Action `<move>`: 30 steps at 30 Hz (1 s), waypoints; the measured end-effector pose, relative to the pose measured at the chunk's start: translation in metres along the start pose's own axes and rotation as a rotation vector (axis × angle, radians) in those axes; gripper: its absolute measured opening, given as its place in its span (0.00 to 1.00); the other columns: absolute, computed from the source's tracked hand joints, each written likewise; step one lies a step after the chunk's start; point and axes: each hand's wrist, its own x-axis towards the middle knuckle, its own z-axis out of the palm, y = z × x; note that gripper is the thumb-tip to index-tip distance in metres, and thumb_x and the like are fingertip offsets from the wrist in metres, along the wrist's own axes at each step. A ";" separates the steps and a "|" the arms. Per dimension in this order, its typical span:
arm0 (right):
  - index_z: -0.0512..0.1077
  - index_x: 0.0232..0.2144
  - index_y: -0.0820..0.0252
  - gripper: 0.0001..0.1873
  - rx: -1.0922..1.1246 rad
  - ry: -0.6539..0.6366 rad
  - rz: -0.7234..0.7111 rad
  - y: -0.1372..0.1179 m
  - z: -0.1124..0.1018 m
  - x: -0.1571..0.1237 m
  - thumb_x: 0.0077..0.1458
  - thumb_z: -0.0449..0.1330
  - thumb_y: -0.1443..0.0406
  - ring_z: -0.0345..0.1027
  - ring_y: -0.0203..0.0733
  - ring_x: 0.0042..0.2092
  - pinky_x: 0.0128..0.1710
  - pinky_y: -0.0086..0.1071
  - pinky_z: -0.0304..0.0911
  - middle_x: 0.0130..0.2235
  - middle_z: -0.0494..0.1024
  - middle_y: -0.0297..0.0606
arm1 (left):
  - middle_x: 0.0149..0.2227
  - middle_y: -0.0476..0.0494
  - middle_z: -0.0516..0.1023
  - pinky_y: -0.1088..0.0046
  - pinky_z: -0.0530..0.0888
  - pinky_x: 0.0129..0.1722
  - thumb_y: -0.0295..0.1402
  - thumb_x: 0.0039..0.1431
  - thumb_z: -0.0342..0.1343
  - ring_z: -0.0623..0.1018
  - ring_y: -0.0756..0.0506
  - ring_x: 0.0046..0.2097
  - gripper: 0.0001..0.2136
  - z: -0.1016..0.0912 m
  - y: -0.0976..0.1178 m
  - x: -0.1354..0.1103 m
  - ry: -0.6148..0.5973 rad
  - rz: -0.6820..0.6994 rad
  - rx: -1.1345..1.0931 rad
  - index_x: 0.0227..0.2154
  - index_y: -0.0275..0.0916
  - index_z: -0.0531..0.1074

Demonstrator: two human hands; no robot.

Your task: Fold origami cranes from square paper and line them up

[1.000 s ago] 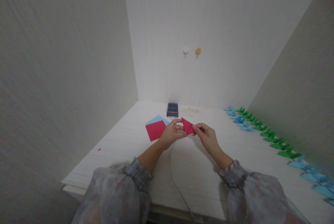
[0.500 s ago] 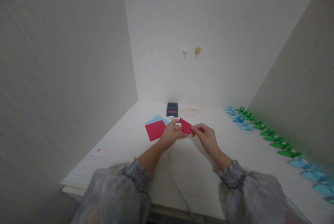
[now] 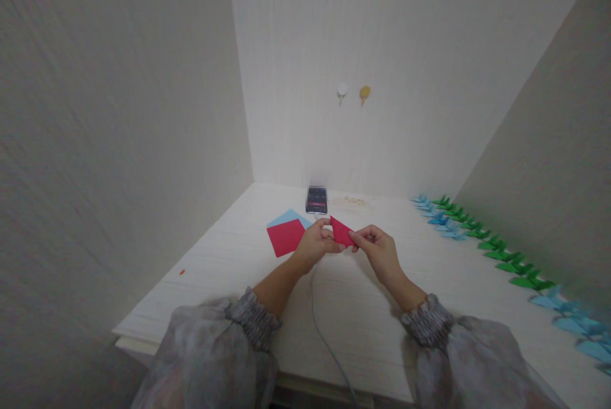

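Left hand (image 3: 316, 245) and right hand (image 3: 377, 249) met at mid-counter, both closed in a fingertip pinch on one folded red paper (image 3: 342, 231), held just above the counter (image 3: 224, 263) rather than lying on it. The paper showed as a small triangle; its long edge slanted from far-left down to near-right, spanning the gap between the two hands. Left hand gripped the left, nearer side with the thumb on top. Right hand gripped the right corner, and the fingers hid the exact tip. Neither hand was plainly closer; the piece sat between them, a touch toward the left. Just beside the left hand, on its far-left side, a flat red sheet (image 3: 285, 237) lay over a blue sheet (image 3: 286, 215). Farther back stood a phone (image 3: 317, 200), with a cable (image 3: 325, 340) trailing to the near edge. Well apart on the right, a row of folded paper pieces (image 3: 496, 256), blue and green, lined the wall.
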 end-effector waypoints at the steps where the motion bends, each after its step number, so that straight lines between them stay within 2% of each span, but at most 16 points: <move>1: 0.66 0.20 0.60 0.13 -0.001 0.000 0.003 0.000 0.000 0.000 0.41 0.59 0.56 0.62 0.34 0.20 0.22 0.28 0.56 0.17 0.71 0.33 | 0.22 0.48 0.73 0.74 0.66 0.28 0.23 0.28 0.63 0.72 0.50 0.24 0.28 0.000 0.000 0.000 0.004 -0.004 -0.001 0.37 0.35 0.59; 7: 0.65 0.20 0.60 0.14 0.007 0.007 0.036 0.000 -0.001 0.001 0.39 0.61 0.56 0.62 0.34 0.19 0.20 0.27 0.55 0.16 0.71 0.33 | 0.22 0.48 0.73 0.75 0.66 0.28 0.23 0.29 0.63 0.72 0.51 0.24 0.26 0.001 0.001 -0.001 -0.015 -0.004 0.000 0.35 0.36 0.60; 12: 0.65 0.19 0.61 0.14 -0.003 0.007 0.045 -0.003 0.000 0.000 0.39 0.61 0.57 0.63 0.34 0.19 0.21 0.27 0.56 0.16 0.71 0.33 | 0.26 0.45 0.74 0.73 0.68 0.29 0.29 0.31 0.64 0.73 0.50 0.27 0.23 0.001 0.000 -0.002 -0.047 -0.013 0.024 0.34 0.35 0.62; 17: 0.64 0.19 0.61 0.13 0.053 -0.011 0.038 -0.004 0.003 0.000 0.39 0.62 0.59 0.64 0.33 0.19 0.21 0.26 0.57 0.16 0.71 0.31 | 0.25 0.45 0.74 0.73 0.69 0.30 0.32 0.31 0.64 0.74 0.49 0.27 0.21 0.001 0.000 -0.003 -0.039 0.009 0.049 0.31 0.34 0.64; 19: 0.63 0.23 0.60 0.12 0.154 -0.027 0.050 -0.003 0.003 0.000 0.38 0.63 0.61 0.65 0.34 0.20 0.23 0.27 0.59 0.17 0.71 0.30 | 0.26 0.44 0.75 0.73 0.69 0.30 0.31 0.31 0.64 0.74 0.49 0.27 0.21 0.001 0.000 -0.003 -0.021 0.021 0.040 0.32 0.34 0.64; 22: 0.61 0.31 0.59 0.19 0.308 -0.067 0.086 -0.003 0.004 0.001 0.36 0.64 0.64 0.68 0.35 0.22 0.27 0.29 0.62 0.21 0.73 0.28 | 0.28 0.43 0.75 0.73 0.69 0.30 0.30 0.32 0.64 0.74 0.49 0.28 0.22 0.000 0.001 -0.003 0.027 0.037 0.019 0.34 0.35 0.64; 26: 0.61 0.34 0.60 0.22 0.323 -0.108 0.141 -0.003 0.006 0.000 0.35 0.65 0.66 0.69 0.36 0.23 0.29 0.30 0.63 0.22 0.74 0.30 | 0.29 0.42 0.75 0.73 0.69 0.29 0.30 0.32 0.63 0.75 0.48 0.28 0.22 0.001 0.002 -0.004 0.044 0.036 0.023 0.34 0.34 0.64; 30: 0.62 0.34 0.60 0.21 0.320 -0.088 0.152 -0.003 0.006 0.000 0.35 0.65 0.66 0.69 0.36 0.23 0.28 0.30 0.63 0.21 0.74 0.31 | 0.28 0.42 0.75 0.74 0.69 0.28 0.30 0.32 0.63 0.75 0.48 0.27 0.21 0.002 0.002 -0.004 0.051 0.039 0.033 0.33 0.34 0.64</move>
